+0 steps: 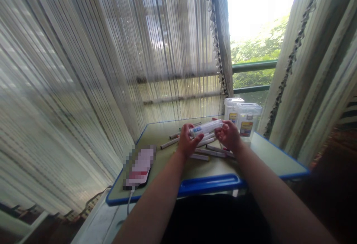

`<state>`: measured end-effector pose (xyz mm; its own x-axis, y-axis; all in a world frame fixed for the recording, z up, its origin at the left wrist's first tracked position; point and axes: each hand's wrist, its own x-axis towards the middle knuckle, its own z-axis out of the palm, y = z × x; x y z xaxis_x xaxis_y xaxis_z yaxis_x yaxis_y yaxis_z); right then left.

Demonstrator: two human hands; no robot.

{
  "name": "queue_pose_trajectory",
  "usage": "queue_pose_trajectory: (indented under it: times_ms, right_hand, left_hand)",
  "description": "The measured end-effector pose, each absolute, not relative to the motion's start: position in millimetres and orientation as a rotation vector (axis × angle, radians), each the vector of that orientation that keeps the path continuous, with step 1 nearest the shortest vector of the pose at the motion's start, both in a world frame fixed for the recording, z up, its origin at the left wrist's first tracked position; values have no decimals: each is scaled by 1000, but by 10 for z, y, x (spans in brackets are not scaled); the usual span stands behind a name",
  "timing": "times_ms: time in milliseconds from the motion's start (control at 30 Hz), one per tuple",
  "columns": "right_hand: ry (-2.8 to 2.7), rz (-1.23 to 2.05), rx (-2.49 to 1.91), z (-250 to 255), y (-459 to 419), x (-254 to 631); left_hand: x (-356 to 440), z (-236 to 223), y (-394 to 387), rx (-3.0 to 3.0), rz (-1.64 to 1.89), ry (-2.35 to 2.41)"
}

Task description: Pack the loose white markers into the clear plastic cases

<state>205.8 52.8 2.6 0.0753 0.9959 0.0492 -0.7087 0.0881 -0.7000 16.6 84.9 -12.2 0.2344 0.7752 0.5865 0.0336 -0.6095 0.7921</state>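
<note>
**Clear package spans two hands, its long axis aimed at the far right corner**

From where I stand, the clear, long, narrow plastic package with a blue-and-white mark (208, 127) lies crosswise between the person's hands, over the middle of the pale green surface trimmed in blue (267, 156). Its long axis runs nearly level with the far edge, the right end angled a little towards the far right corner. There stand two upright clear plastic boxes with yellow labels (247, 120), one partly hiding the other.

The left hand (189, 140) has its grip closed about the marked left end, thumb along the near side. The right hand (229, 136) has its fingers curled round the other end; how hard they press, I can't tell. That right hand is the nearer one to the boxes, with the package lying to the left of its grip.

Slim white markers with dark bands (169, 143) lie scattered beneath, most pointing sideways; whether the package touches any, I can't make out. By the near left corner, beside the left forearm, lies a flat phone with a blurred pinkish screen (142, 162), a white cable (129, 200) trailing over the near edge.
</note>
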Motion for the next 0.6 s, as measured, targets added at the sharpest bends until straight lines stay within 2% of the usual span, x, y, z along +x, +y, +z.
queue_pose_trajectory:
  times_ms: [133, 300, 467, 600]
  right_hand:
    - [-793, 1246, -638, -22, 543, 2048]
    - [-1053, 794, -962, -124, 576, 2022]
    - [-1084, 416, -1048, -138, 590, 2060]
    - [-1039, 541, -953, -128, 614, 2040]
  left_hand:
    - [198, -80, 861, 1555, 1338, 678]
    - [206, 4, 854, 1285, 1150, 686]
    - [203, -73, 896, 1519, 1274, 786]
    - [210, -79, 882, 1597, 1328, 689]
